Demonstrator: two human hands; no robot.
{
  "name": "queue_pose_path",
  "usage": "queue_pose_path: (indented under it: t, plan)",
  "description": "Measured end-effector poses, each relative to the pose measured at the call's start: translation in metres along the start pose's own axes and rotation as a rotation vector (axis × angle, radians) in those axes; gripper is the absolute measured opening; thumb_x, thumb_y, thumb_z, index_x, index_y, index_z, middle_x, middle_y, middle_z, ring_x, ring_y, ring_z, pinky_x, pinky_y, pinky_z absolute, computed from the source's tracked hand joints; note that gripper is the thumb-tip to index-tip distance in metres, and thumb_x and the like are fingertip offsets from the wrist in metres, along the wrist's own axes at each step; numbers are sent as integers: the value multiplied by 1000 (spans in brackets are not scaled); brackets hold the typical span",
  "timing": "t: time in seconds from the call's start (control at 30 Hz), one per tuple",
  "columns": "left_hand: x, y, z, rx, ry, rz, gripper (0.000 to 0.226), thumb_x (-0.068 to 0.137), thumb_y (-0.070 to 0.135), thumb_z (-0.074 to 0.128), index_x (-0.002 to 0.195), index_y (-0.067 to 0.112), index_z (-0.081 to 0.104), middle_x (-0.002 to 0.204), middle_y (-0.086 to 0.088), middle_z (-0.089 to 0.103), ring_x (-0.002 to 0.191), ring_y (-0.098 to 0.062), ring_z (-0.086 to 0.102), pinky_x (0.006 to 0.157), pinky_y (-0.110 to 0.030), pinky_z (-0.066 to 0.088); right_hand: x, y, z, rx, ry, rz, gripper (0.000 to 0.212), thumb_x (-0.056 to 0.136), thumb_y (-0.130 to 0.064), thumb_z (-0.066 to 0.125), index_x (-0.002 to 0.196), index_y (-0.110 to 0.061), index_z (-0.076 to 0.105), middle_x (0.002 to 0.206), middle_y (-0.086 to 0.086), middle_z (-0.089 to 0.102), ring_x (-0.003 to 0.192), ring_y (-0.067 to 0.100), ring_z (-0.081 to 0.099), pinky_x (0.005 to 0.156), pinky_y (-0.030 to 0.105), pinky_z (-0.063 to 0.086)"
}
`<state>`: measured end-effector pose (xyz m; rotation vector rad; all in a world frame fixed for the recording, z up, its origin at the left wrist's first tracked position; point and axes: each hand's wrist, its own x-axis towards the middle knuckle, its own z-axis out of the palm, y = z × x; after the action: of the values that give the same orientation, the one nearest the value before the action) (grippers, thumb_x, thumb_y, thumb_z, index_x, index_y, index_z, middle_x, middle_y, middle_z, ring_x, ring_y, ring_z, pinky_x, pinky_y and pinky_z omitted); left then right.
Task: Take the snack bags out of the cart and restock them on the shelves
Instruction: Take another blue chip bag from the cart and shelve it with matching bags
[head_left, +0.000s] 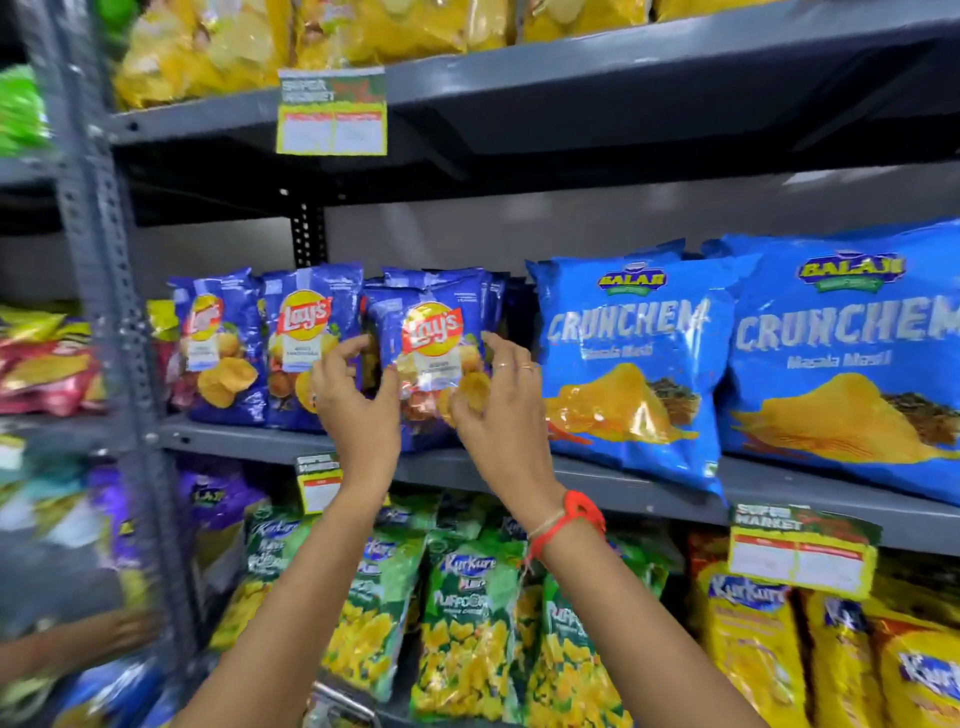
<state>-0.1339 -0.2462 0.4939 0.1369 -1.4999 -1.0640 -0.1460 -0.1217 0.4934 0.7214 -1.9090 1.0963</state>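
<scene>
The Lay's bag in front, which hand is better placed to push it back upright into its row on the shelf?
Probably the right hand: its fingers curl onto the blue Lay's bag at its right edge and lower front. The left hand is at the bag's left edge, partly over the neighbouring Lay's bag. It is close either way.

Single head-worn wide-angle view, facing forward and slightly up at the middle shelf (519, 470) from close range, both forearms reaching in from the bottom edge, upper and lower shelves filling the frame, edges blurred and bowed
</scene>
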Motion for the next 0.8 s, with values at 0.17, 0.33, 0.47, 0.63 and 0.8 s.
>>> queue_pose_path:
  t: [0.17, 0.33, 0.47, 0.63, 0.8]
  plan:
    - [21, -20, -13, 11, -277, -331, 59, 82, 21, 67, 134, 9, 41, 138, -12, 47, 124, -27, 48, 103, -42, 41, 31, 5, 34, 78, -189, 354, 88, 77, -29, 69, 143, 0, 19, 144, 23, 35, 133, 39, 33, 110, 42, 28]
    - [21, -31, -3, 113, -595, -442, 64, 75, 10, 72, 132, 8, 41, 112, -14, 58, 107, -32, 57, 97, -50, 47, 38, 11, 42, 134, -248, 554, 71, 83, -28, 58, 142, -6, 24, 143, 20, 38, 129, 41, 39, 106, 46, 36]
    - [26, -36, 0, 110, -597, -399, 65, 76, -1, 68, 134, 7, 40, 120, -15, 58, 118, -32, 53, 97, -49, 47, 40, 12, 41, 212, -158, 572, 64, 84, -14, 54, 142, -8, 28, 141, 18, 43, 127, 38, 43, 106, 46, 38]
    - [44, -39, 1, 0, -580, -390, 67, 83, -9, 56, 142, 4, 27, 138, -23, 47, 124, -36, 47, 89, -45, 47, 41, 7, 46, 304, -128, 560, 60, 85, -10, 54, 141, -10, 30, 141, 16, 40, 127, 34, 44, 105, 47, 41]
    - [45, -51, 0, -69, -629, -440, 57, 84, -15, 50, 137, 1, 36, 132, -26, 52, 112, -30, 52, 70, -33, 46, 40, 9, 55, 272, -184, 531, 55, 88, -9, 50, 141, -13, 34, 140, 16, 37, 122, 30, 45, 94, 32, 39]
